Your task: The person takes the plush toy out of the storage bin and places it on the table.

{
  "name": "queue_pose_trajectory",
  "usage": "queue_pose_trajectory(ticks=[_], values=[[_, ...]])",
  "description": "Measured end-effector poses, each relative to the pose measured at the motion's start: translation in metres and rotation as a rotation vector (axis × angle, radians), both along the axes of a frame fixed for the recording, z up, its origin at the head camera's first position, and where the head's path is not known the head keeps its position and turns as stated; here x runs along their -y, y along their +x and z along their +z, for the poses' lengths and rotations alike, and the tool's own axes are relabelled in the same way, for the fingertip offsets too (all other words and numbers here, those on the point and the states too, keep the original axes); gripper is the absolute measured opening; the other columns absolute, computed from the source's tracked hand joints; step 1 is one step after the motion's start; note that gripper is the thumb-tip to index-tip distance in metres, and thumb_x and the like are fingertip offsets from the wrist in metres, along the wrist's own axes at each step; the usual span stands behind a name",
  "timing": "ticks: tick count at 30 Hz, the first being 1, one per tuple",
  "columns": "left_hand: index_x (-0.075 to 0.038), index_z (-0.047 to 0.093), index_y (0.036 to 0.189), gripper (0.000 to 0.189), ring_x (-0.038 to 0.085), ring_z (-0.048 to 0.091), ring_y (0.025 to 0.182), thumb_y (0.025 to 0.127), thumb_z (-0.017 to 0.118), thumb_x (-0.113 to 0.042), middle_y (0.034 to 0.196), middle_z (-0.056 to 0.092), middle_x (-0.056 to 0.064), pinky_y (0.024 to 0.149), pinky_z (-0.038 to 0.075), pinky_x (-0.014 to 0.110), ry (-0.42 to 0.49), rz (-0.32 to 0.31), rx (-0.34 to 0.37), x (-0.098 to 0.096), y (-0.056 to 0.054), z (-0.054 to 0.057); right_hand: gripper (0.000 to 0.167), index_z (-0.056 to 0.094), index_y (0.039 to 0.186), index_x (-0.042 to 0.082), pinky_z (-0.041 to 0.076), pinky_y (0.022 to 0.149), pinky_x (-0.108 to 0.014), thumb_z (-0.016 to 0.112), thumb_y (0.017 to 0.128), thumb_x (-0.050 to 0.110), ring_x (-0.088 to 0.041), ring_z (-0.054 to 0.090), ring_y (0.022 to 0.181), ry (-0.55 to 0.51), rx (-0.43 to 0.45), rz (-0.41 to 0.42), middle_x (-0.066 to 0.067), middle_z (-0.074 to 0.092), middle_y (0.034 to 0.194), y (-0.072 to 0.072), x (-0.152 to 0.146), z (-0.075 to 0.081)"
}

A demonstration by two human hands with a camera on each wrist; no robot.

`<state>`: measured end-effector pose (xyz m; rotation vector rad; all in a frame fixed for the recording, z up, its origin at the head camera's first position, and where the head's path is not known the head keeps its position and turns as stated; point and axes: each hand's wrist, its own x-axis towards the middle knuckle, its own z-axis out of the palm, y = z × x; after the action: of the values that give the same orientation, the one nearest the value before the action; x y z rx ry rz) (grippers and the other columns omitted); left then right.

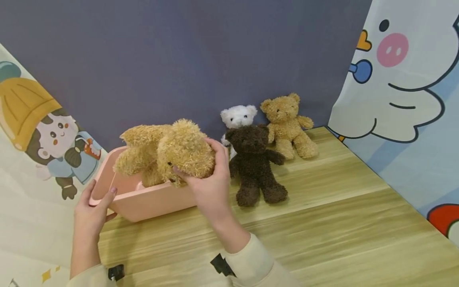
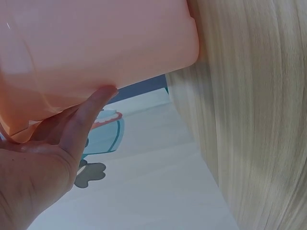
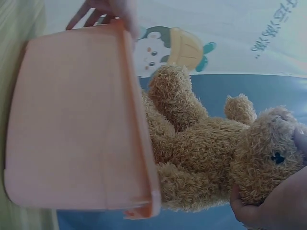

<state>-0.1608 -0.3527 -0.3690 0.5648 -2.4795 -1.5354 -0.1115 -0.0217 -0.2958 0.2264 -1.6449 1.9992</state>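
Observation:
A light brown teddy bear [image 1: 186, 149] lies on its side over the pink plastic bin [image 1: 154, 203], its legs pointing left and partly below the rim. My right hand [image 1: 211, 183] grips the bear by its head, thumb near the face and fingers behind. In the right wrist view the teddy bear's body [image 3: 206, 148] shows beyond the bin's wall [image 3: 76, 120]. At the bin's left end, my left hand [image 1: 91, 211] holds the rim, thumb on the near side. The left wrist view has the left hand [image 2: 53, 153] against the bin's outer wall [image 2: 105, 43].
Right of the bin, a dark brown teddy bear [image 1: 252, 167] sits on the wooden table [image 1: 340, 223]. Behind it are a white teddy bear [image 1: 238, 116] and another light brown teddy bear [image 1: 288, 127]. A grey backdrop [image 1: 179, 59] and printed cartoon sheets [image 1: 405, 99] surround the table.

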Motion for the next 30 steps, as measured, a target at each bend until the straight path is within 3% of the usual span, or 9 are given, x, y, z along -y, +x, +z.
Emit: queue_pose_trajectory(ticks=[8, 17, 22, 30], values=[[-0.042, 0.014, 0.17, 0.089, 0.003, 0.057, 0.114, 0.101, 0.069, -0.051, 0.179, 0.021, 0.009, 0.062, 0.063, 0.024, 0.013, -0.001, 0.012, 0.003, 0.002, -0.001, 0.086, 0.051, 0.148, 0.02, 0.06, 0.105, -0.039, 0.09, 0.077, -0.009, -0.025, 0.054, 0.14, -0.113, -0.088, 0.053, -0.001, 0.049, 0.152, 0.015, -0.027, 0.018], [-0.039, 0.015, 0.171, 0.09, -0.006, 0.055, 0.102, 0.1, 0.07, -0.05, 0.177, 0.024, 0.014, 0.063, 0.063, 0.023, -0.001, -0.032, -0.02, 0.001, 0.001, -0.001, 0.085, 0.054, 0.149, 0.023, 0.057, 0.11, -0.043, 0.089, 0.078, -0.01, -0.022, 0.056, 0.139, -0.054, -0.028, -0.058, -0.001, 0.054, 0.151, 0.032, -0.087, 0.036], [-0.038, 0.015, 0.171, 0.091, -0.009, 0.053, 0.097, 0.101, 0.07, -0.051, 0.177, 0.024, 0.015, 0.063, 0.063, 0.023, -0.009, -0.045, -0.025, 0.0, 0.001, -0.001, 0.086, 0.055, 0.148, 0.02, 0.059, 0.106, -0.032, 0.084, 0.077, -0.019, -0.023, 0.055, 0.139, -0.058, -0.039, -0.108, -0.002, 0.053, 0.151, 0.044, -0.117, 0.039], [-0.038, 0.015, 0.171, 0.09, -0.001, 0.056, 0.109, 0.101, 0.069, -0.05, 0.178, 0.024, 0.013, 0.062, 0.063, 0.022, -0.026, -0.031, -0.02, -0.001, 0.0, -0.001, 0.088, 0.06, 0.146, 0.014, 0.062, 0.096, -0.026, 0.078, 0.073, -0.03, -0.029, 0.055, 0.136, -0.048, -0.041, -0.142, -0.009, 0.056, 0.15, 0.07, -0.156, 0.041]])
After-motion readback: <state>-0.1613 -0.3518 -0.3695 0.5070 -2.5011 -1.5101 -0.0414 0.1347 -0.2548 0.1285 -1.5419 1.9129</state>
